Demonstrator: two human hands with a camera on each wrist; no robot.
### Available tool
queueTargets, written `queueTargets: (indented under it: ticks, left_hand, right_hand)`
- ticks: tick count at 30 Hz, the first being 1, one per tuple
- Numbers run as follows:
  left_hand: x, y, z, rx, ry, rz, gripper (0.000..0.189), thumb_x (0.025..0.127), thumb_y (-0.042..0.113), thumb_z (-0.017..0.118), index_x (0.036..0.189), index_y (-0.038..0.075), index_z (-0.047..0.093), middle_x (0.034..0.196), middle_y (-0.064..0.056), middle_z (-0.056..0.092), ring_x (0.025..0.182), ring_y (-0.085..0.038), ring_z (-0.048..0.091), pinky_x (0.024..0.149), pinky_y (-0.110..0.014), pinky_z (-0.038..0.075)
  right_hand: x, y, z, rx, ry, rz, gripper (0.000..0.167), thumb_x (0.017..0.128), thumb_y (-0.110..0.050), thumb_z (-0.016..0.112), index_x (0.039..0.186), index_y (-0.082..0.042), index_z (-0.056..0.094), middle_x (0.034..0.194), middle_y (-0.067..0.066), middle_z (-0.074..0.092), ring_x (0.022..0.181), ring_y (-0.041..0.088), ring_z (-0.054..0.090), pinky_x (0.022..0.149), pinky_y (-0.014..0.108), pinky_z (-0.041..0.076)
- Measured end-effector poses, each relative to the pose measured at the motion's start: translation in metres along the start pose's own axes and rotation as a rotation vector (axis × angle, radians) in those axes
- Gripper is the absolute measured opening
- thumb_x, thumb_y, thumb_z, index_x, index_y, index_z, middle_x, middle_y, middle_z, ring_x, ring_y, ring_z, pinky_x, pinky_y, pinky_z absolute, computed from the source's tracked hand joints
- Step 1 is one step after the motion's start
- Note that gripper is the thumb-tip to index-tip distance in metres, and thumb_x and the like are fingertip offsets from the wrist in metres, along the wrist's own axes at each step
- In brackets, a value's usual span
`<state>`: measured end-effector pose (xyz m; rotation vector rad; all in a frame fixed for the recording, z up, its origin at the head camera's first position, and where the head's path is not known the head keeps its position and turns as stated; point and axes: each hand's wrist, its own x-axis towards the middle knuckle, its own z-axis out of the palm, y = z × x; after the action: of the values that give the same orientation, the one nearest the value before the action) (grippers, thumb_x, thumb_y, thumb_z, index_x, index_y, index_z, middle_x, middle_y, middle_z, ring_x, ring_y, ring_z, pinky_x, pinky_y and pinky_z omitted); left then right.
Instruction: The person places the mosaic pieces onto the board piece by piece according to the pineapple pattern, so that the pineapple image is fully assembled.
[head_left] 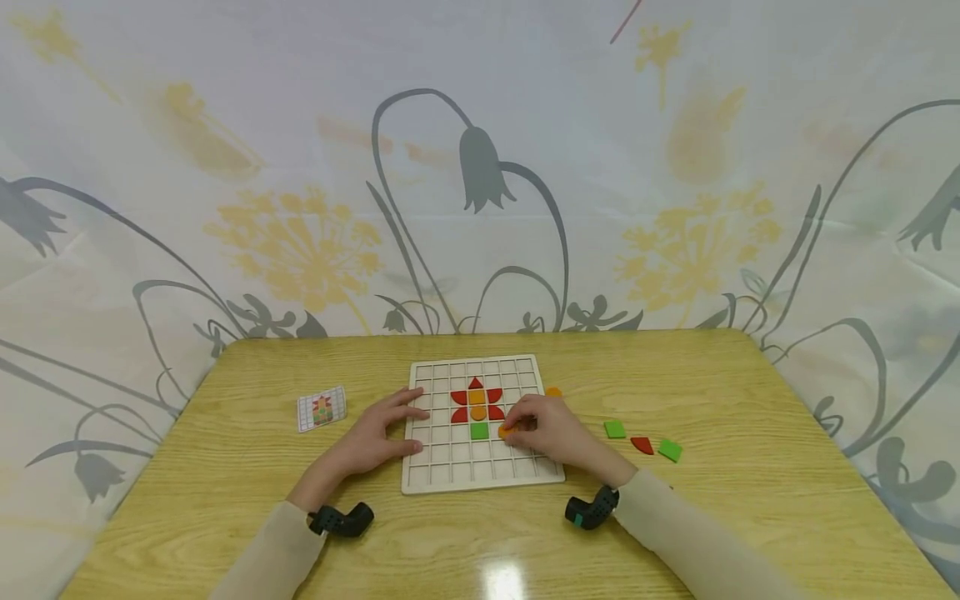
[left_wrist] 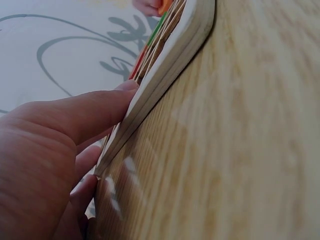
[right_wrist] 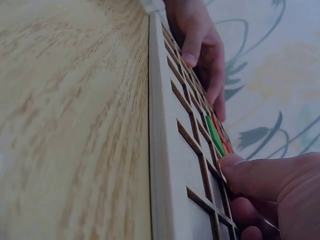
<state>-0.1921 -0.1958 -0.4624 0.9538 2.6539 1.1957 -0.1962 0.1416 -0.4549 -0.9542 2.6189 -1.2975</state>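
A white grid board (head_left: 450,477) lies on the wooden table. On it are a red triangle (head_left: 476,383), an orange square (head_left: 477,397), an orange disc (head_left: 478,412) and a green square (head_left: 479,431) in one column, flanked by several red petal-shaped pieces (head_left: 495,412). My right hand (head_left: 551,427) pinches a small orange piece (head_left: 504,432) at the cell right of the green square; the fingers partly hide its shape. With fingers spread, my left hand (head_left: 378,429) rests on the board's left edge. In the left wrist view, its thumb (left_wrist: 107,105) touches the board's side (left_wrist: 160,80).
A card (head_left: 322,408) printed with a coloured grid pattern lies left of the board. To the right are loose pieces: an orange one (head_left: 553,392) partly behind the right hand, a green square (head_left: 615,429), a red quarter piece (head_left: 642,446) and another green square (head_left: 670,451).
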Motion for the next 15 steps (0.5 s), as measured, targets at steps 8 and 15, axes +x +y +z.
queueTargets:
  ticks: [8, 15]
  left_hand:
    - [-0.0008, -0.001, 0.0002, -0.003, 0.003, -0.009, 0.04, 0.091, 0.023, 0.075, 0.127, 0.007, 0.067, 0.156, -0.016, 0.038, 0.145, -0.043, 0.025, 0.11, -0.067, 0.024]
    - [0.0005, -0.0012, 0.0008, 0.007, 0.008, -0.007, 0.04, 0.09, 0.023, 0.075, 0.126, 0.008, 0.068, 0.155, -0.016, 0.038, 0.145, -0.042, 0.026, 0.11, -0.066, 0.024]
  right_hand:
    - [0.0044, -0.0024, 0.0052, -0.056, -0.006, 0.059, 0.008, 0.088, -0.016, 0.079, 0.095, -0.018, 0.076, 0.085, -0.01, 0.06, 0.067, 0.007, 0.051, 0.06, 0.025, 0.045]
    - [0.0051, -0.0024, 0.0068, -0.075, -0.009, 0.102, 0.008, 0.087, -0.019, 0.079, 0.095, -0.021, 0.076, 0.086, -0.011, 0.059, 0.067, 0.008, 0.052, 0.06, 0.026, 0.046]
